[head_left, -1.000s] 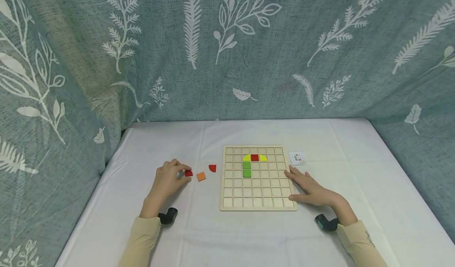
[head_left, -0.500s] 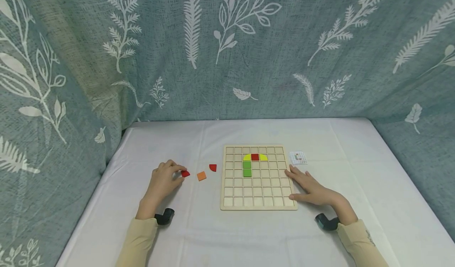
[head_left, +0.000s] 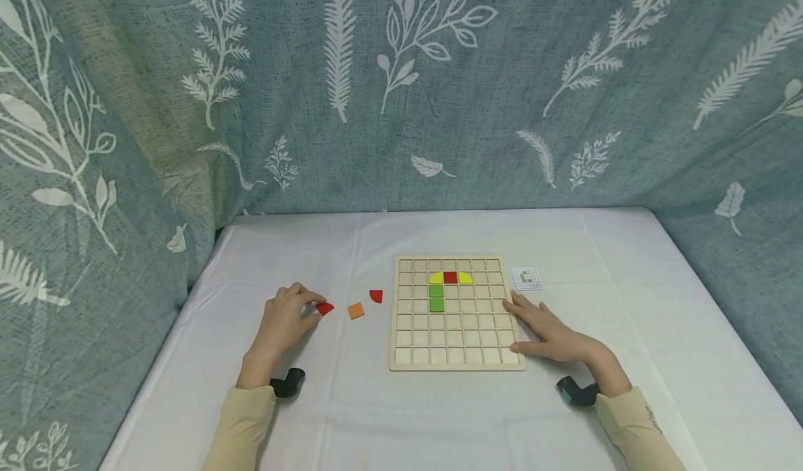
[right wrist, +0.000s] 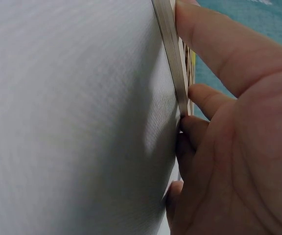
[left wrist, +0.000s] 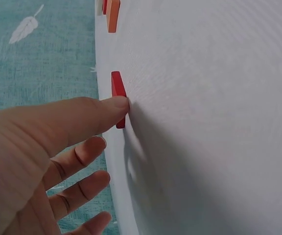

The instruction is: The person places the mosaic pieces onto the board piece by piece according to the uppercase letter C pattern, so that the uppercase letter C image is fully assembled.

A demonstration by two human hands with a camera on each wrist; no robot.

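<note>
My left hand (head_left: 284, 323) pinches a red quarter-circle tile (head_left: 325, 309) between thumb and index finger, low over the white cloth. In the left wrist view the thumb presses the tile (left wrist: 117, 84), and the index finger is hidden behind it. Just right of this hand lie an orange square tile (head_left: 356, 311) and another red quarter-circle tile (head_left: 376, 296). My right hand (head_left: 547, 333) rests with spread, fairly straight fingers on the right edge of the wooden grid board (head_left: 464, 338). In the right wrist view its thumb touches the board's rim (right wrist: 173, 54).
The board bears two green square tiles (head_left: 436, 297), a red square tile (head_left: 449, 277) and two yellow quarter-circle tiles (head_left: 465, 278). A small printed pattern card (head_left: 525, 278) lies beyond the board's right edge. Patterned teal fabric (head_left: 401, 143) hangs behind the table.
My left hand has drawn the red quarter-circle tile to the left, away from the orange square, and the tile has turned slightly. The right hand stays on the board's edge.
</note>
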